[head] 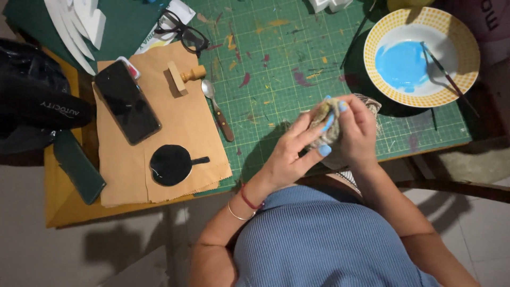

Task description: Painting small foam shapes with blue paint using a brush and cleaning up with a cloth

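My left hand (289, 154) and my right hand (358, 133) meet over the near edge of the green cutting mat (297, 58). Both are wrapped around a crumpled greyish cloth (325, 125), with fingertips pressed into it. The cloth is mostly hidden by the fingers. Up to the right stands a yellow-rimmed bowl (462, 37) holding blue paint (401, 65), with a thin brush (446, 74) resting across it.
On brown paper (180, 127) at the left lie a dark phone (126, 101), a wooden stamp (183, 77), a spoon (217, 109) and a black round cut-out (171, 165). Glasses (183, 32) sit behind; a black bag (32, 95) and a dark green case (78, 167) lie far left.
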